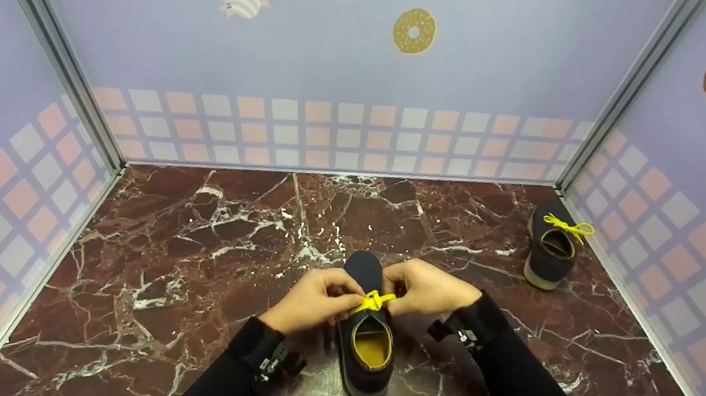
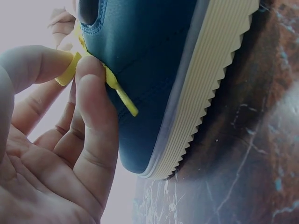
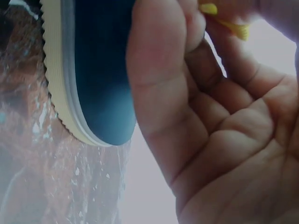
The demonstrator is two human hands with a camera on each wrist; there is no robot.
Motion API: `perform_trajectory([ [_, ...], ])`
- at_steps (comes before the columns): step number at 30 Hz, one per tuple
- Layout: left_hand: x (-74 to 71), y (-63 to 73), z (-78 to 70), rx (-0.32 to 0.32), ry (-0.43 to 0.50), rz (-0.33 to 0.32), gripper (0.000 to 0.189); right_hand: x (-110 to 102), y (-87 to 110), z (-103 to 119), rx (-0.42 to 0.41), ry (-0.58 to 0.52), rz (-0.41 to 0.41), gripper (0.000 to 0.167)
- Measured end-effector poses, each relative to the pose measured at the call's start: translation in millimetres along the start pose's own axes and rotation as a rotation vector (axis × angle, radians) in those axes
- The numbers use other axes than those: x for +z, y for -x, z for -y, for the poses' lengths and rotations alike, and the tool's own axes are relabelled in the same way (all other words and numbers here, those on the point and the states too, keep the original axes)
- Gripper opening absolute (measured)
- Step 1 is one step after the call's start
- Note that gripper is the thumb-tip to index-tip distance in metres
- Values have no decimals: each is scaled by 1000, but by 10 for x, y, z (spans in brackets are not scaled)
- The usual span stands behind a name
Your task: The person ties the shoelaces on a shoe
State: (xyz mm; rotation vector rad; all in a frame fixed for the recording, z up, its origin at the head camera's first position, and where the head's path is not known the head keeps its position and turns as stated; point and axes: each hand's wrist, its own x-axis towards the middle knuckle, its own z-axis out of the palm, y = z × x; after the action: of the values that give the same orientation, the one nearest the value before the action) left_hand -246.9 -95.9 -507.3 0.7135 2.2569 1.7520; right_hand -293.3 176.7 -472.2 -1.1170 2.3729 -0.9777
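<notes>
A dark shoe with a yellow inside stands on the floor between both hands, toe pointing away. Its yellow shoelace is looped in a bow over the tongue. My left hand pinches a loop of that lace between thumb and forefinger; in the left wrist view a loose lace end hangs against the shoe's side. From the other side my right hand pinches the bow's right part. In the right wrist view, bits of yellow lace show at the fingers, partly hidden by them.
A second dark shoe, its yellow lace tied in a bow, stands at the right near the wall. Patterned panels enclose the brown marble floor at the back, left and right.
</notes>
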Motion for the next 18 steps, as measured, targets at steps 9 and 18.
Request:
perform_trajectory([
  [9,-18,-3,44,3,20,-5,9,-7,-10,-9,5,-16,27,18],
  [18,-7,1,36,17,11,19,11,-6,-18,-21,-9,-16,29,20],
])
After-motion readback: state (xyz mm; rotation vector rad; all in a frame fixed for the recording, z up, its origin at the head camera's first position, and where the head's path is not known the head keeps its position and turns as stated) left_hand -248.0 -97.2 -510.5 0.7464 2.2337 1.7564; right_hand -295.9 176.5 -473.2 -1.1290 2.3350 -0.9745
